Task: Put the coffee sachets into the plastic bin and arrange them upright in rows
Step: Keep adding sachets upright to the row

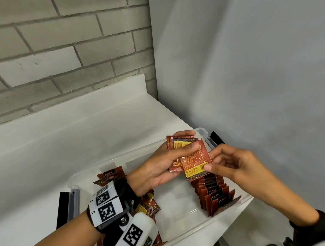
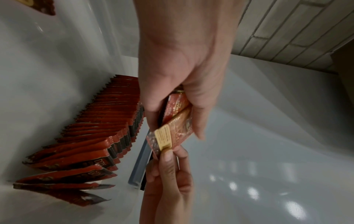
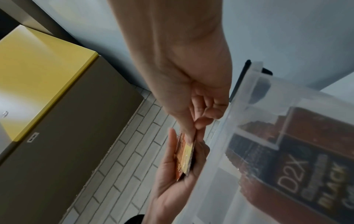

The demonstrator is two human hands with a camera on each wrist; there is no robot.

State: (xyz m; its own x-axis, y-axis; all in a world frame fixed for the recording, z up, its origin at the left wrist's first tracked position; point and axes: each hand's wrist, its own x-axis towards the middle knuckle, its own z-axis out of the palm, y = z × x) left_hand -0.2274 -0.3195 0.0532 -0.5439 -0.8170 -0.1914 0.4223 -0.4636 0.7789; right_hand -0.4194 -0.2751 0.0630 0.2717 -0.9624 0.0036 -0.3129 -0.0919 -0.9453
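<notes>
Left hand [image 1: 160,165], palm up above the bin [image 1: 194,232], curls fingers and thumb around a few sachets [image 1: 183,147]. Right hand [image 1: 230,162] reaches in from the right, thumb and forefinger pinching the front sachet [image 1: 195,164] at its lower corner. Below, 1 upright row [image 1: 214,194] lines the bin's right wall; loose sachets [image 1: 147,203] lie at left.
</notes>
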